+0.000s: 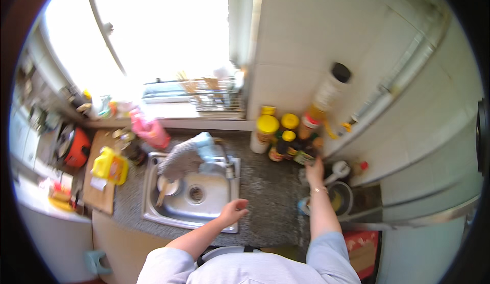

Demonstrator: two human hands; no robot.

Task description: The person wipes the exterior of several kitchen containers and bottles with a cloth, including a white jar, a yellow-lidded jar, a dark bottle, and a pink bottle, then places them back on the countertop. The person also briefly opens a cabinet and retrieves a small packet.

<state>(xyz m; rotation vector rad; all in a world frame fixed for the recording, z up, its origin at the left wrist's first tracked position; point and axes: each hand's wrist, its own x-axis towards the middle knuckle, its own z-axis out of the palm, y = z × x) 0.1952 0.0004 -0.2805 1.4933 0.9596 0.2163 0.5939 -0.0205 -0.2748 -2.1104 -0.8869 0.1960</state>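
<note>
My right hand point(315, 170) reaches to the back right of the counter, its fingers at a dark glass bottle point(305, 156) with a label. Beside that bottle stand several sauce bottles, among them one with a yellow cap point(288, 136). A white jar with a yellow lid point(267, 125) is to their left. Over the right rim of the stainless steel sink point(180, 217) hovers my left hand point(233, 211), with thumb and fingers apart and nothing between them. In the sink are a white bowl point(172, 187) and a wooden-handled utensil point(162, 194). A grey cloth point(179, 161) drapes over the faucet area.
To the right of my forearm sits a metal pot point(347, 197) beside a white ladle-like utensil point(337, 172). A tall bottle with a black cap point(327, 96) rises by the wall. On the left lie a cutting board point(100, 196), a yellow jug point(111, 167) and a pink plastic bag point(149, 130).
</note>
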